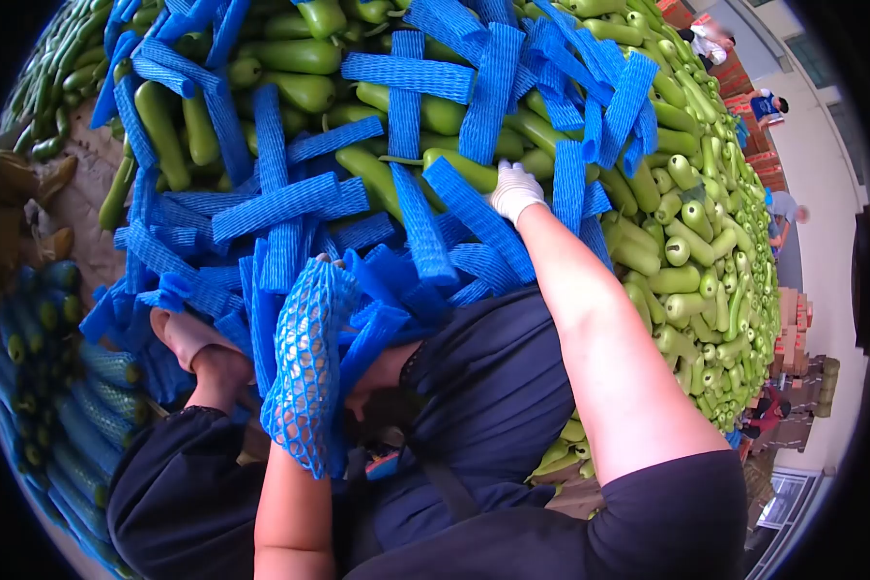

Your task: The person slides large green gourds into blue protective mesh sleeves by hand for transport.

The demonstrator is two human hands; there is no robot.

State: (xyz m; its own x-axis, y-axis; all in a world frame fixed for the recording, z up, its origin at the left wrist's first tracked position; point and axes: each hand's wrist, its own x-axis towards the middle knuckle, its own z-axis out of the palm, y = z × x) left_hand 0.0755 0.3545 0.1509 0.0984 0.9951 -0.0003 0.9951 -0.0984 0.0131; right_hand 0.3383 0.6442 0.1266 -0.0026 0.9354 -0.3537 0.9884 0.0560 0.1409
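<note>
A blue foam net sleeve [304,362] is stretched over my left hand [309,314] and wrist. Its mesh opens wide over the back of the hand, and the bunched fingertips show at the top end. My right hand [518,191], in a white glove, reaches farther out onto the heap. Its fingers close on the end of a green bottle gourd [462,172]. The palm side of that hand is hidden. Loose blue foam sleeves [478,217] lie flat between and around both hands, on top of the gourds.
A large heap of pale green gourds [686,261] rises on the right. Gourds in blue nets [63,416] lie stacked at the left. A bare foot in a sandal [193,338] is near my left hand. Several people and cardboard boxes [793,329] are far right.
</note>
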